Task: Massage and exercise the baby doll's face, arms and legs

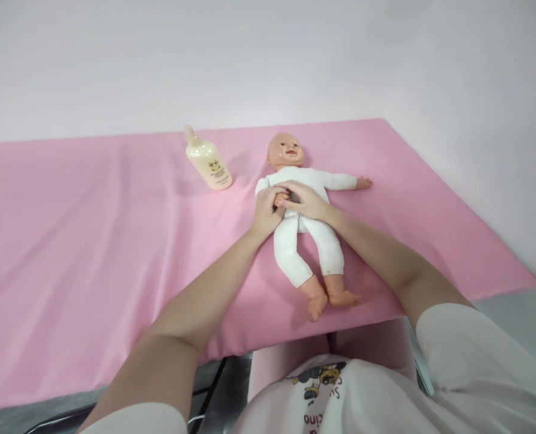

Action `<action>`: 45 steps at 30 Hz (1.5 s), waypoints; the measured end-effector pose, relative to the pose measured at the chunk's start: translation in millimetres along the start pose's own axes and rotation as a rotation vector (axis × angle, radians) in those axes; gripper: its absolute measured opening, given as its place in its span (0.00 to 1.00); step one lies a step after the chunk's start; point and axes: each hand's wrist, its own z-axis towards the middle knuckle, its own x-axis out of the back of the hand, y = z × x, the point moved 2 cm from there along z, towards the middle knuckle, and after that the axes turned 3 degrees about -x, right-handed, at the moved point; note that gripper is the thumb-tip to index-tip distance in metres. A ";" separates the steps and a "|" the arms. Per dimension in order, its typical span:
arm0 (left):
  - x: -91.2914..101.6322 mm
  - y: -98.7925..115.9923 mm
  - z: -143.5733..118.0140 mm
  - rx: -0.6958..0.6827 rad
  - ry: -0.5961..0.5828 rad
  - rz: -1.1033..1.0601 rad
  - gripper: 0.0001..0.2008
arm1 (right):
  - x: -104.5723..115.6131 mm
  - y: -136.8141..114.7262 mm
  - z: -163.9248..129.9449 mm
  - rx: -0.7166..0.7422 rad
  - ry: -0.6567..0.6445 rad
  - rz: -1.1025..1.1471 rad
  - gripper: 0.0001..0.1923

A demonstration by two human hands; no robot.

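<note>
A baby doll point(302, 232) in a white bodysuit lies on its back on the pink sheet point(91, 241), head away from me, feet toward me. Its far arm stretches out to the right. My left hand point(267, 210) is closed around the doll's near hand, which is bent onto the doll's belly. My right hand point(305, 201) lies over the doll's belly with its fingertips touching that same small hand. Both my forearms are bare and reach in from below.
A cream lotion bottle point(207, 161) with a pump top lies tilted on the sheet to the left of the doll's head. A plain wall rises behind the table. The sheet's front edge hangs just before my lap.
</note>
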 end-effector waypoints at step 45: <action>-0.9 -0.8 0.5 -0.036 0.051 -0.031 0.09 | -0.6 2.4 -0.3 -0.003 -0.006 -0.008 0.23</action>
